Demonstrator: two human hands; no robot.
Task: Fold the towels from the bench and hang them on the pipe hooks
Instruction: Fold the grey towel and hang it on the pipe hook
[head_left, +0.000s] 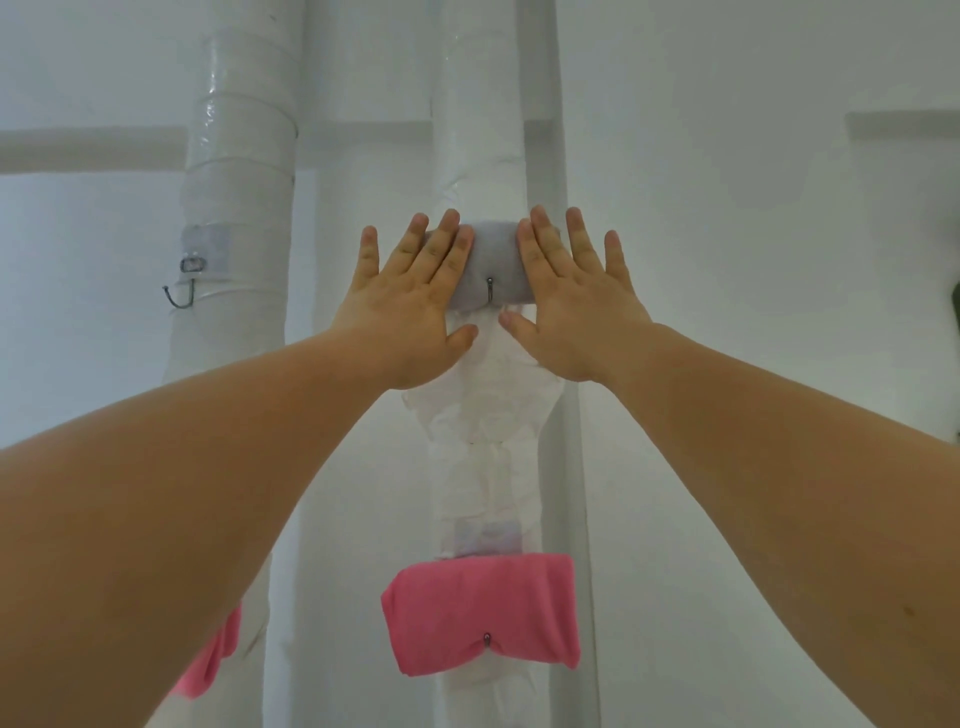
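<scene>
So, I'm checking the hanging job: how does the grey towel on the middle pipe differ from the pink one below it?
The grey towel hangs higher and looks smaller; the pink towel hangs lower and looks wider. The grey one has the left hand and right hand flat against its ends; the pink one hangs untouched. Both are folded, each on a small metal hook.

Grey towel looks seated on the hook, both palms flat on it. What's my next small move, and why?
Probably ease both hands straight back off the grey towel. The hook tip already pokes out below its front, and the left hand and right hand only press its ends, fingers spread. The hook on the left pipe is bare, so that likely comes next.
</scene>
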